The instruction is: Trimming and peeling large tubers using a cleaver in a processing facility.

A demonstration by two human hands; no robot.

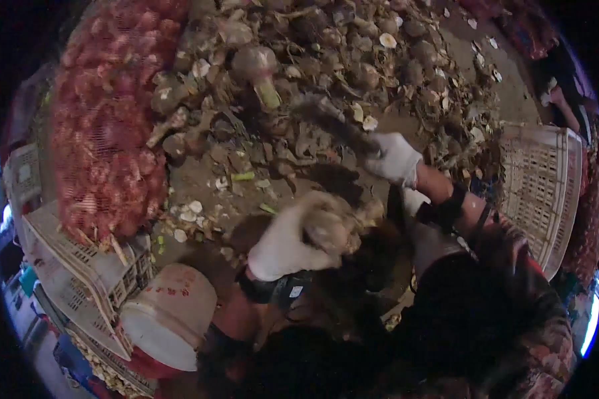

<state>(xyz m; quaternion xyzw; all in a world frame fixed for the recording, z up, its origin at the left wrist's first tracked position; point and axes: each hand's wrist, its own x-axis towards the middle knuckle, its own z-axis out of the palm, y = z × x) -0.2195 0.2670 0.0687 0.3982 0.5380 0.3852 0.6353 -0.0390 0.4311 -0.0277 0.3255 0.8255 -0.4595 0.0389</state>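
Note:
My left hand, in a whitish glove, grips a pale brown garlic bulb low in the centre, slightly blurred. My right hand, also gloved, is closed on a long dark tool that angles up-left over the pile; its tip is blurred. Loose dirty garlic bulbs with dry roots and stems cover the upper middle, one bulb showing a pale green stalk. Cut stem slices and scraps lie on the brown surface to the left of my left hand.
A red mesh sack of garlic runs along the left. Below it are plastic crates and a white bucket. A white crate stands at right, with more sacks beyond. Another person's arm shows at upper right.

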